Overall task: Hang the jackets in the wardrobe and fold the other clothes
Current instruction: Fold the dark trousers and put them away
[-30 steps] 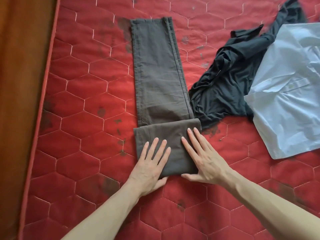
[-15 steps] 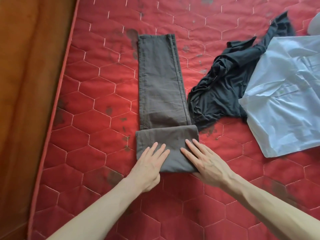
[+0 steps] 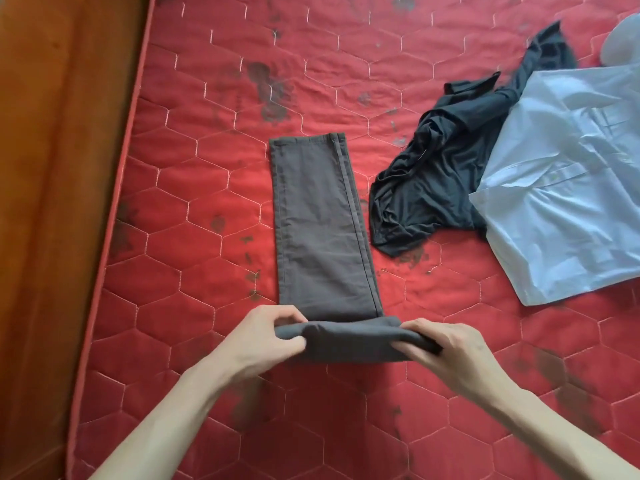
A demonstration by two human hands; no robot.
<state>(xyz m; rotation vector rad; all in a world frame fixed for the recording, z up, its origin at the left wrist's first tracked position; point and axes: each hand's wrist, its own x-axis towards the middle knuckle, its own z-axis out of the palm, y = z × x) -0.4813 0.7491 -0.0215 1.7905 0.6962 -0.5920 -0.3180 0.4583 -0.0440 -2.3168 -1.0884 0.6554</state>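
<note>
Brown trousers flat on the red mattress, folded near end pinched at each side by left hand and right hand, fingers clamped, probably to turn another fold squarely.

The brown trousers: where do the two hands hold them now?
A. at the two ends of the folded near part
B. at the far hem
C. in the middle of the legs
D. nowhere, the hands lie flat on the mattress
A: the left hand and the right hand each pinch one end of the folded near part of the brown trousers.
</note>
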